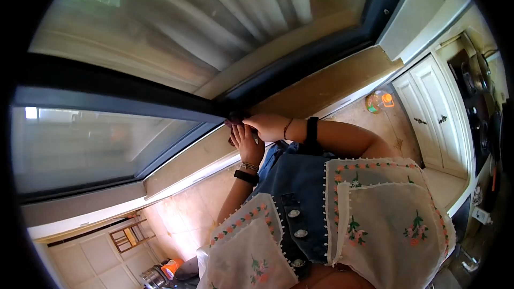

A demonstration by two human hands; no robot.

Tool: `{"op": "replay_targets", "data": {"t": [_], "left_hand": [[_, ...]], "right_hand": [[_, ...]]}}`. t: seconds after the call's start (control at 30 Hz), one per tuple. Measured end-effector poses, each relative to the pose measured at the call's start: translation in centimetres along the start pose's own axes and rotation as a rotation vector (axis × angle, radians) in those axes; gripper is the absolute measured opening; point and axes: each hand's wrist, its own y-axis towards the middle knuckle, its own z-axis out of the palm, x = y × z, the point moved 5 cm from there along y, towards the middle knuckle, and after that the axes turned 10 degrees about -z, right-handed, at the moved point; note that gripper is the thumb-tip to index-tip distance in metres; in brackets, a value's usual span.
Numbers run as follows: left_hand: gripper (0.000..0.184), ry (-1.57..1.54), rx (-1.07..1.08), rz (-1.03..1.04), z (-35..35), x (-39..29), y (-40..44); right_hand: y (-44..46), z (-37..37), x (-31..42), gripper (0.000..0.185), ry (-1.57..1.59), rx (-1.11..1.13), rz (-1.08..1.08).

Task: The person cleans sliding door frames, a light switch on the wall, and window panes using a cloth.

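Both hands meet at the middle of the view, by the lower corner of a dark window frame (176, 104). My left hand (246, 142) has its fingers laid over a dark maroon cloth (234, 119). From the right, my right hand (270, 127) reaches in with its fingers curled on the same cloth. The cloth lies against the frame's corner, above the brown sill (321, 85). Part of it is hidden under the fingers. Dark bands show on both wrists.
Behind the glass hangs a pale curtain (214, 16). On the tiled floor stands a plastic bottle with an orange cap (379, 101), near a white cabinet (433, 112). A stove (474, 80) is at the far right. A small wooden rack (127, 238) is at the lower left.
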Motion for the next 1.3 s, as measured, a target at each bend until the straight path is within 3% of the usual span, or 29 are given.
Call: {"op": "replay_targets", "data": {"t": [0.23, 0.43, 0.6, 0.67, 0.73, 0.83, 0.87, 1.0, 1.03, 1.1, 1.2, 1.27, 1.3], "left_hand": [[0.060, 0.074, 0.075, 0.118, 3.1, -6.4, -0.2], [0.064, -0.142, 0.072, 0.359, 6.0, -13.9, -0.3], [0.065, -0.337, 0.192, 0.386, 8.0, -19.2, -1.0], [0.063, -0.400, 0.284, 0.398, 6.8, -20.5, -0.5], [0.064, -0.574, 0.350, 0.277, 6.5, -20.1, 0.2], [0.064, -0.786, 0.164, 0.067, 4.5, -17.7, 1.5], [0.064, -0.788, 0.139, 0.068, 3.5, -17.4, 2.0], [0.068, -0.816, -0.342, 0.151, -6.2, -15.5, 3.7], [0.070, -0.692, -0.457, 0.184, -8.4, -15.5, 4.1], [0.075, -0.736, -0.558, 0.170, -13.0, -15.6, 5.4], [0.079, -0.696, -0.686, 0.154, -17.6, -14.9, 8.6], [0.076, -0.588, -0.776, 0.157, -20.2, -15.0, 10.4], [0.074, -0.473, -0.807, 0.184, -20.8, -15.1, 11.4]], "right_hand": [[-6.8, -4.0, -3.4, 0.045, 0.029, -0.112, 0.088], [-15.3, -9.5, -5.4, 0.046, -0.008, -0.358, 0.193], [-21.5, -13.1, -6.3, 0.048, -0.028, -0.519, 0.161], [-22.4, -13.9, -6.6, 0.050, 0.096, -0.573, 0.196], [-21.8, -14.7, -5.4, 0.052, 0.251, -0.576, 0.226], [-19.4, -14.9, -4.2, 0.052, 0.519, -0.625, 0.110], [-18.3, -15.1, -3.6, 0.051, 0.561, -0.651, 0.026], [-13.2, -18.5, 2.3, 0.044, 0.521, -0.772, -0.188], [-11.7, -19.0, 3.5, 0.044, 0.642, -0.783, -0.236], [-8.9, -20.1, 6.0, 0.043, 0.748, -0.806, -0.299], [-4.3, -20.4, 9.9, 0.050, 1.169, -0.678, -0.460], [-2.0, -20.2, 11.2, 0.054, 1.116, -0.673, -0.461], [-1.1, -20.4, 11.6, 0.056, 0.834, -0.731, -0.510]]}}
